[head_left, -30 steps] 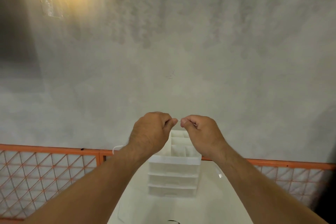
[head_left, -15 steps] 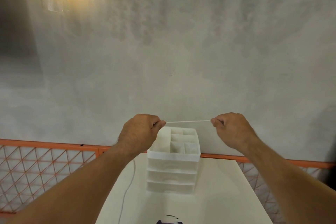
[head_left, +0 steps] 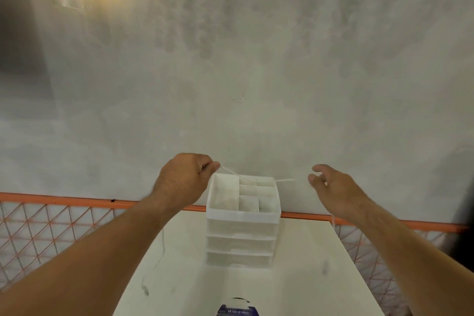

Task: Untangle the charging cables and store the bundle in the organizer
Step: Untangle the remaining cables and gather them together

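A thin white charging cable (head_left: 246, 177) sags from my left hand (head_left: 184, 179) across the top of the white organizer (head_left: 241, 223). My left hand pinches the cable between thumb and forefinger, just left of and above the organizer's rim. The cable's free end stops a little short of my right hand (head_left: 333, 187), which hovers to the organizer's right with fingers loosely spread and nothing in them. Another stretch of cable (head_left: 162, 246) hangs below my left forearm down to the table. The organizer has open compartments on top and three drawers below.
The organizer stands at the far end of a white table (head_left: 302, 277), against a grey wall. An orange lattice fence (head_left: 51, 223) runs behind and beside the table. A dark blue labelled object (head_left: 234, 309) sits at the table's near edge.
My hands first pulled apart with the cable taut between them. Now my right hand has let go, and the cable has dropped slack onto the organizer's top.
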### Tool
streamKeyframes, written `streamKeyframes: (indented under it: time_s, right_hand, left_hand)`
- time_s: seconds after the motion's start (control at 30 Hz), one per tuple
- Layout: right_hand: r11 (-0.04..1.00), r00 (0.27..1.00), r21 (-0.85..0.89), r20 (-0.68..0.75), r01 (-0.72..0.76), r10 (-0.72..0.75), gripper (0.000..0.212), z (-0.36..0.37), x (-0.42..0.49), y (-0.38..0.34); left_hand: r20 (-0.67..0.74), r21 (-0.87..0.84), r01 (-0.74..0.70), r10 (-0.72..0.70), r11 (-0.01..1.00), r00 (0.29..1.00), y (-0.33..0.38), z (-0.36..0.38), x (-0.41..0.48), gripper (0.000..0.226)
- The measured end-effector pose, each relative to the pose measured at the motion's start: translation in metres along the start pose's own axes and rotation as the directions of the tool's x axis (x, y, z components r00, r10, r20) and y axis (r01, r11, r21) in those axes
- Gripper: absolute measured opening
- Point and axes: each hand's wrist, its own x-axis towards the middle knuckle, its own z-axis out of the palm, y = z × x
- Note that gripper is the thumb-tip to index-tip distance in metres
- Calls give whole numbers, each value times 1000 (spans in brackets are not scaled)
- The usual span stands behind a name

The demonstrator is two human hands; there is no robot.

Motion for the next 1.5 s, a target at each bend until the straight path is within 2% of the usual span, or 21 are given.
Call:
streamKeyframes:
  time_s: [0.1,0.2,0.27,0.47,0.53,0.63,0.83,1.1,1.3,1.43,1.5]
  right_hand:
    - [956,996,284,29,74,-86,39,17,-12,-31]
    - [875,978,466,85,131,-191,36,41,-21,-63]
    - [836,967,539,147,99,-210,26,52,-26,-77]
    - [745,971,667,173,7,-163,27,61,-24,-84]
    - [817,985,573,97,61,-142,25,57,-21,-85]
    - [912,978,355,-25,205,-209,24,47,-14,-82]
    - [959,971,150,-36,240,-237,25,33,-13,-57]
    - [990,984,-50,-116,133,-138,25,3,-4,-4]
    - [987,982,-161,-186,0,-30,26,-4,-5,21]
    - [987,989,-140,-140,-74,54,27,1,-3,20]
    - [994,991,-37,-92,-103,99,27,8,-4,15]
  left_hand:
    - [-2,-35,-19,19,999,1000,19,8,4,48]
    - [7,-74,-37,38,997,999,37,20,5,48]
    - [15,-80,-40,42,996,999,41,25,4,47]
    - [20,-43,-43,44,998,999,34,19,2,39]
    - [41,-14,-66,66,998,997,34,15,2,38]
    - [89,37,-97,94,995,992,30,11,1,38]
    - [169,14,-95,92,995,981,8,5,-3,39]
    - [156,-4,30,-29,1000,987,-31,-7,-11,33]
    - [102,79,72,-80,994,992,-48,-35,-4,33]
    - [37,104,118,-123,988,992,-50,-39,-3,34]
    - [15,100,123,-125,987,992,-48,-37,-3,35]
